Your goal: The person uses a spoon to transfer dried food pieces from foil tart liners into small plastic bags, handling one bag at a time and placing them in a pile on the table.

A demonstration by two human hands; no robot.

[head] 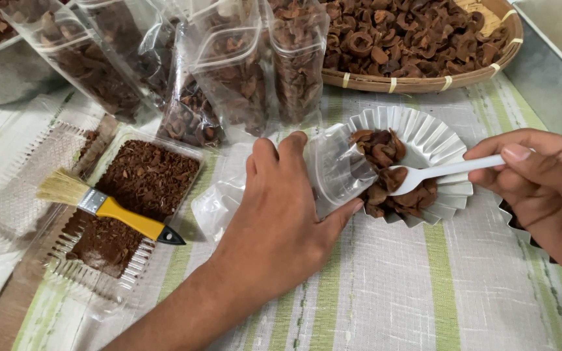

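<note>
My left hand (281, 208) holds open the mouth of a clear plastic zip bag (333, 172) lying on the striped cloth. My right hand (544, 185) grips a white plastic spoon (437, 174) whose bowl carries a brown dried piece at the bag's mouth. Under the spoon sits a fluted white foil dish (434, 140) holding a small heap of brown dried pieces (385, 153).
Several filled clear bags (229, 71) lean at the back. A woven basket (424, 81) of dried pieces stands top right. A yellow-handled brush (108, 208) lies across a clear tray of brown crumbs (141, 182). A metal tray edge (548, 71) is at the right.
</note>
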